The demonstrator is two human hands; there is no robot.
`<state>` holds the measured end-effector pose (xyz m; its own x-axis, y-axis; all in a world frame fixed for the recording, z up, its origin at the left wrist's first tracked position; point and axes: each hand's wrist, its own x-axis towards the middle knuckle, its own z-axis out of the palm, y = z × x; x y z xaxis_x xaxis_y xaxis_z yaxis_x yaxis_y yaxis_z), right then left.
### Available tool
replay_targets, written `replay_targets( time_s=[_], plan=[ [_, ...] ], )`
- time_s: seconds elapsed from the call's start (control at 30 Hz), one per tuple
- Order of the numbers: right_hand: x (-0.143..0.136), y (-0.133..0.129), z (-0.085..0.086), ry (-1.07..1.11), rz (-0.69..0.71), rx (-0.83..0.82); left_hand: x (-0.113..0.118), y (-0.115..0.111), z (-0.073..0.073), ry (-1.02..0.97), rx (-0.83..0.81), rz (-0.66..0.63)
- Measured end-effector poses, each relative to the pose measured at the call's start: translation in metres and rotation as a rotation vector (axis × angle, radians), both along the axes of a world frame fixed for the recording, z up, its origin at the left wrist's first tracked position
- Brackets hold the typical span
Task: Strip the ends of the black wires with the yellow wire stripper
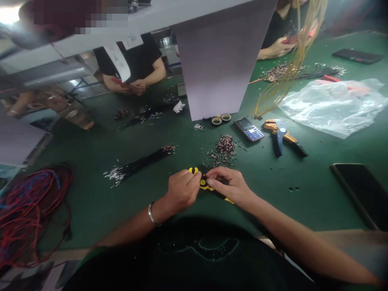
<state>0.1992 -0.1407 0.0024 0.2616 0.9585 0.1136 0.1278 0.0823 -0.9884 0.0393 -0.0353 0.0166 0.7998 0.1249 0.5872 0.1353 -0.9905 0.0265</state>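
Close in front of me, a yellow-and-black pliers-like tool (203, 183) lies on the green table, partly covered by both hands. My left hand (183, 189), a metal bangle on its wrist, is closed in a fist over the tool's left side. From the right, my right hand (232, 186) has its thumb and fingertips bent together over the tool's middle. Whatever small thing either hand pinches is hidden. Just beyond them sits a heap of short copper-tipped offcuts (226, 146). A bundle of black wires (141, 161) with bare ends lies to the left.
Right of the heap are a keypad phone (249, 129), orange-and-black wire strippers (281, 135) and a dark smartphone (360, 194). Tape rolls (221, 119) lie by a white divider (215, 72). Red and blue cables (33, 206) coil at left; a plastic bag (336, 105) is far right. Co-workers sit opposite.
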Motion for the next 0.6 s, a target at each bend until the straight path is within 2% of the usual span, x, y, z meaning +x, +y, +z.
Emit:
replay_targets(
  time_s=[0.17, 0.3, 0.47, 0.6],
  plan=[
    [0.0, 0.001, -0.002, 0.027, -0.024, -0.052, 0.0, -0.005, -0.001, 0.014, -0.078, -0.037],
    [0.001, 0.002, -0.001, -0.005, -0.039, -0.076, 0.002, -0.008, 0.0, 0.073, -0.267, 0.017],
    [0.0, 0.001, -0.001, -0.19, -0.1, -0.033, 0.008, -0.011, 0.007, 0.078, -0.626, 0.08],
    [-0.001, 0.001, -0.007, -0.448, -0.163, 0.142, 0.011, -0.012, 0.016, 0.218, -1.119, 0.13]
  ],
)
